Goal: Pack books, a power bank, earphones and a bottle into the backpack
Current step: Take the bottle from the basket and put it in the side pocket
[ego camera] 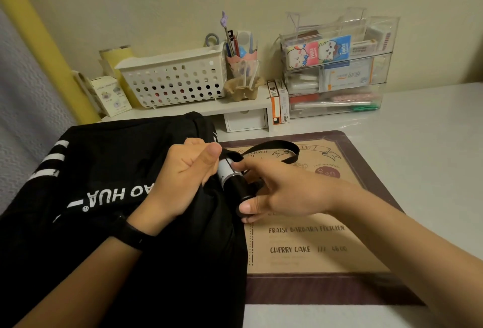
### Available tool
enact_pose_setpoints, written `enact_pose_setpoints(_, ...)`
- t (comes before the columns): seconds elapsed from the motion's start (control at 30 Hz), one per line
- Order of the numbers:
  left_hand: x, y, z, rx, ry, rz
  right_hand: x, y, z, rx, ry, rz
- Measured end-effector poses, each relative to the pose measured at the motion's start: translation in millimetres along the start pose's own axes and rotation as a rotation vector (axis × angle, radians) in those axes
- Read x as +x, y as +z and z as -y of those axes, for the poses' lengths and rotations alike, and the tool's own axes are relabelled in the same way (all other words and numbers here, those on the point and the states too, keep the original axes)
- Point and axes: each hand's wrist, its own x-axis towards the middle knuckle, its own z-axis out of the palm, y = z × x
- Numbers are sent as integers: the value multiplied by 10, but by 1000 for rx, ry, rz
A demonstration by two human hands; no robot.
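Observation:
A black backpack [109,170] with white lettering and stripes lies across the left of the desk. My left hand [183,173] grips a fold of its fabric at the right edge. A black bottle [234,180] with a white label lies tilted against that edge, its far end partly under the fabric. My right hand [274,191] holds the bottle, thumb at its near end and fingers around its body. A black strap [277,146] loops out over the mat behind the hands. Books, power bank and earphones are not visible.
A brown desk mat [326,244] with printed menu text lies under my right hand. Along the wall stand a white perforated basket [175,79] on a small shelf, a pen cup [241,66] and stacked clear organisers [337,71]. A yellow pole [44,47] rises at the left.

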Motion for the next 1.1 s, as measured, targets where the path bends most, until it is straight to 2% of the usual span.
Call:
enact_pose_setpoints(0.13, 9, 19, -14, -5, 1, -4, 42, 109, -63, -204, -160, -107)
enact_pose_setpoints(0.27, 0, 29, -12, -56, -14, -40, 74, 293, -157, -637, -272, -264)
enact_pose_setpoints(0.37, 21, -9, -47, -68, -18, -68, 38, 512, -115, -812, -294, -332)
enact_pose_setpoints(0.43, 56, -59, -86, -48, -5, -74, 2, 664, -7, -945, -221, -343)
enact_pose_setpoints(0.53, 117, -130, -145, -49, -4, -77, -4, 727, 98, -992, -171, -416)
enact_pose_setpoints(0.67, 200, -179, -207, -88, -11, -61, 37, 632, 166, -976, -406, -513)
enact_pose_setpoints(0.73, 226, -183, -220, -88, -17, -54, 137, 623, 148, -954, -403, -525)
enact_pose_setpoints(0.87, 216, -157, -225, -96, -37, -39, 388, 670, 92, -1060, -417, -635)
enact_pose_setpoints(0.97, 218, -165, -249, -109, -57, -50, 511, 613, 151, -1061, -546, -719)
enact_pose_setpoints(1.03, 218, -189, -272, -118, -76, -57, 542, 586, 164, -1091, -577, -698)
enact_pose_setpoints(1.1, 200, -200, -284, -108, -79, -58, 488, 586, 134, -994, -499, -633)
